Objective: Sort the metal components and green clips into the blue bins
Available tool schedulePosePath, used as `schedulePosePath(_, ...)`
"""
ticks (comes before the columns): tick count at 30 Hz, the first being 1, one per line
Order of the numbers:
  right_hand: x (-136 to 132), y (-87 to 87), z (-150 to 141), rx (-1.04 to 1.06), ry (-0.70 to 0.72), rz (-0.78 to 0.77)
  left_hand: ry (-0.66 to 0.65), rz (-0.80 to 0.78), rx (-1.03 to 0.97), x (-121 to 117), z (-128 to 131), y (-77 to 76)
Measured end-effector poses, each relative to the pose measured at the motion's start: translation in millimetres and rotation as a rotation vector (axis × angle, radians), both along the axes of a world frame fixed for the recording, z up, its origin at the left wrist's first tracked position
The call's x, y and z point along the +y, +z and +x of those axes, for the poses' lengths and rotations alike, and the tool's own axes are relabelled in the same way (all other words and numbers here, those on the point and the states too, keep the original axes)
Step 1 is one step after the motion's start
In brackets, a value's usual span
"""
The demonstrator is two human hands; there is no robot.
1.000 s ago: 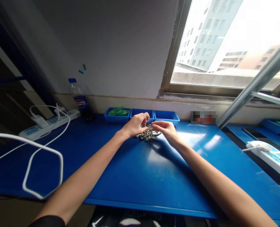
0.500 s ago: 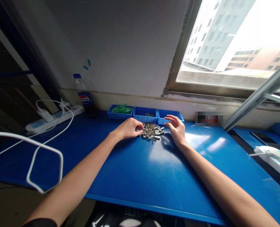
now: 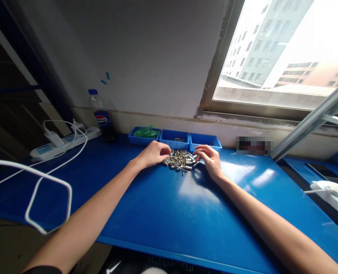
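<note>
A pile of small metal parts (image 3: 180, 160), silvery cylinders mixed with thin brass-coloured pins or screws, lies on the blue table (image 3: 157, 205). At the pile's left edge is my left hand (image 3: 154, 154), its fingers curled in and the thumb close to them; whatever is between the tips is too small to make out. My right hand (image 3: 210, 160) reaches the right edge of the pile, fingers loosely bent and apart from the thumb, with nothing visible in them. Just behind stand a middle blue bin (image 3: 173, 145) with a few dark grey pieces and a right blue bin (image 3: 205, 147).
A left blue bin (image 3: 139, 140) holds green pieces (image 3: 147, 132). Farther left stand a cola bottle (image 3: 102, 118) and a white power strip (image 3: 63, 144) with looping white cable (image 3: 70, 190). At right are a metal bar (image 3: 308, 118) and another power strip (image 3: 334, 194).
My right hand has moved left to the edge of the pile, its fingers bending in. My left hand has shifted slightly left, its fingers drawing closer together.
</note>
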State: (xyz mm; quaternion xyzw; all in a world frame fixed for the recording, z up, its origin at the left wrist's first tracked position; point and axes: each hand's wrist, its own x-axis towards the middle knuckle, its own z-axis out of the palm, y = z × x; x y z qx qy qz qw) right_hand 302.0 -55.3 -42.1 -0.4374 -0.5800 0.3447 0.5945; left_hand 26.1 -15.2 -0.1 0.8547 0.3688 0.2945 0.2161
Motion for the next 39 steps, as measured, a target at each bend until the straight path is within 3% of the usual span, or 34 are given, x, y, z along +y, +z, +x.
schedulePosePath(6, -7.4, 5.5, -8.4, 0.01, 0.192, -0.1, 0.1, -0.071, -0.413, -4.6, 19.8, -12.4)
schedulePosePath(11, -7.9, 2.5, -8.1, 0.022, 0.263, -0.197, 0.04, -0.041, -0.453, -14.9, 41.4, -27.2)
schedulePosePath(19, -6.0, 3.2, -7.0, 0.012, 0.238, -0.214, -0.07, 0.091, -0.316, -18.8, 45.8, -24.2)
schedulePosePath(25, -1.3, 8.2, -0.8, 0.105, 0.011, -0.058, 0.04, 0.226, 0.086, 12.0, 12.9, -13.6)
schedulePosePath(30, 1.2, 5.0, 4.5, 0.113, 0.011, -0.077, 0.082, 0.139, 0.313, 22.6, -6.2, -11.2)
schedulePosePath(39, -0.2, 0.9, 4.2, 0.094, 0.03, -0.106, 0.13, 0.133, 0.433, 32.0, 12.5, -2.0)
